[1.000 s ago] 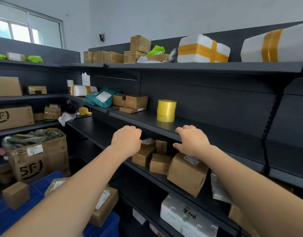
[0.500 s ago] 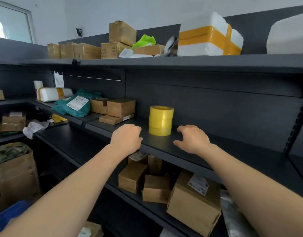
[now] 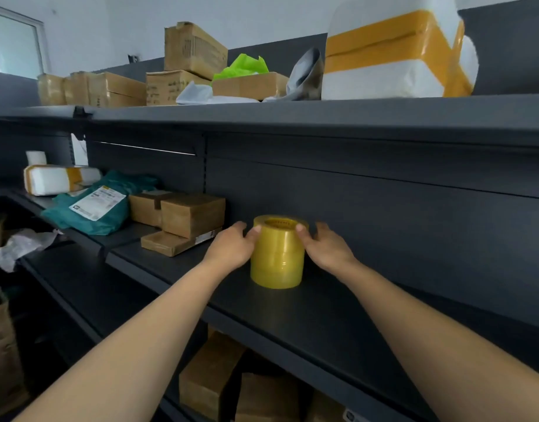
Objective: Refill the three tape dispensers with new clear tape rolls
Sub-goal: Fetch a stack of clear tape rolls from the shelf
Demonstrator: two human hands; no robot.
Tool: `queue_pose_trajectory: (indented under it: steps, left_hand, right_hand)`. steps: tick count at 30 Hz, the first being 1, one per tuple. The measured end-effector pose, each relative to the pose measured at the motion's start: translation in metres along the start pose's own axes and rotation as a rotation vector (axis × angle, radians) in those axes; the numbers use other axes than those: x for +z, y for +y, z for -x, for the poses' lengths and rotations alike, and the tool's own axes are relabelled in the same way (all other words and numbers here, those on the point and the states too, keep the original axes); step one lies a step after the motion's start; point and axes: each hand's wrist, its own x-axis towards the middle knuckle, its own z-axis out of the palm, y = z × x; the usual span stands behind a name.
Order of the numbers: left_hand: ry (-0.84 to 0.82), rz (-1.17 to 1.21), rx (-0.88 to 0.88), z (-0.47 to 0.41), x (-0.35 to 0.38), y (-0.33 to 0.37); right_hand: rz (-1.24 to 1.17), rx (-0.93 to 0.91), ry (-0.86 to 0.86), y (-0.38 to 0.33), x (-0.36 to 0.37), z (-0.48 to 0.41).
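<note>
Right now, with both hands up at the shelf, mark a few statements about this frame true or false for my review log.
1. The left hand and the right hand both hold the stack of tape rolls. True.
2. The stack lies on its side. False: it stands upright on the shelf.
3. Cardboard boxes sit left of the stack on the same shelf. True.
4. A tape dispenser lies beside the stack. False: none is in view.
</note>
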Motion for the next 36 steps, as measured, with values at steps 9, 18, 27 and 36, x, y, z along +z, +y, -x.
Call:
queue_pose_trajectory:
  steps: [9, 18, 27, 36]
  left_hand:
    - [-0.325, 0.512, -0.317, -0.046, 0.016, -0.005]
    - [-0.520, 0.670, -0.388, -0.066, 0.021, -0.012]
    - [-0.303, 0.667, 0.121, -0.041, 0.045, -0.017]
    - [-0.496, 0.673, 0.239, -0.017, 0.048, -0.029]
  right_hand:
    - [-0.476, 0.340, -0.210, -0.002, 0.016, -0.040]
    - [-0.652, 0.423, -0.306, 0.003, 0.020, -0.051]
    - [-0.987, 0.224, -0.020, 0.017, 0.028, -0.021]
    - [-0.907, 0.120, -0.021, 0.024, 0.042, 0.008]
